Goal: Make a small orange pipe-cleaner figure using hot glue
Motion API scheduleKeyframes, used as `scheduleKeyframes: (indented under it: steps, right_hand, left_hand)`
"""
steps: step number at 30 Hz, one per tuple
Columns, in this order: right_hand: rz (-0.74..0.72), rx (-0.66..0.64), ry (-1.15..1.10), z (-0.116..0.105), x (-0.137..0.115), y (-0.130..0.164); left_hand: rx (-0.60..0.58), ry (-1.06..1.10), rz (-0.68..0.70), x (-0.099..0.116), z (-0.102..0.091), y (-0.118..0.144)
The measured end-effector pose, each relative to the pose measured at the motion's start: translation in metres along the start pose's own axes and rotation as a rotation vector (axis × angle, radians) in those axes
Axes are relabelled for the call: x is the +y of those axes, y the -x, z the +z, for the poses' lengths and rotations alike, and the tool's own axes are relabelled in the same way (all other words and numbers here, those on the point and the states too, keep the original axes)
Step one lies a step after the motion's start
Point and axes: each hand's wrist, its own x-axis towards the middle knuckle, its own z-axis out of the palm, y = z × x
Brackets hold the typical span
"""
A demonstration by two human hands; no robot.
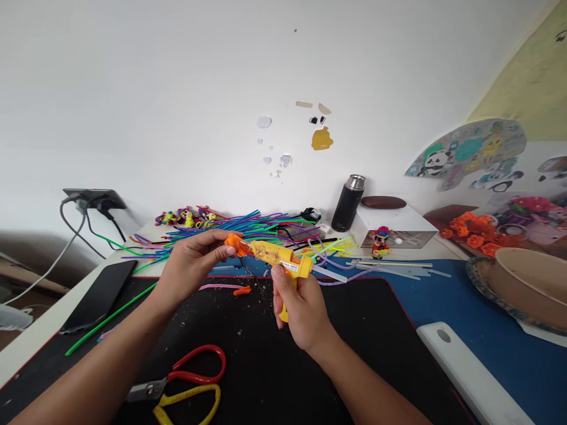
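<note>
Head view: two bare hands work above the far edge of a black mat (248, 354).
Right hand (301, 307): closed round the grip of a yellow glue gun (279, 257), forefinger at the trigger.
Gun axis: barrel lies nearly level, nozzle pointing left.
Left hand (192, 262): fingers pinched on an orange piece (234, 244), held against the nozzle tip.
Key relation: the piece sits just left of the gun, in line with the barrel; the two hands are near each other.
Nearby: a small orange bit (242, 290) lies on the mat below the hands; scissors (186, 378) lie at the near edge; coloured stems (248, 227) heap at the table's far edge.
</note>
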Motion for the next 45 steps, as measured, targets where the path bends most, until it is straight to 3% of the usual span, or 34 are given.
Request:
scheduleKeyframes:
  steps: [45]
  right_hand:
    - [-0.045, -0.033, 0.103, 0.001, -0.0012, 0.0031]
  left_hand:
    - [0.042, -0.057, 0.015, -0.0034, -0.0027, -0.0022]
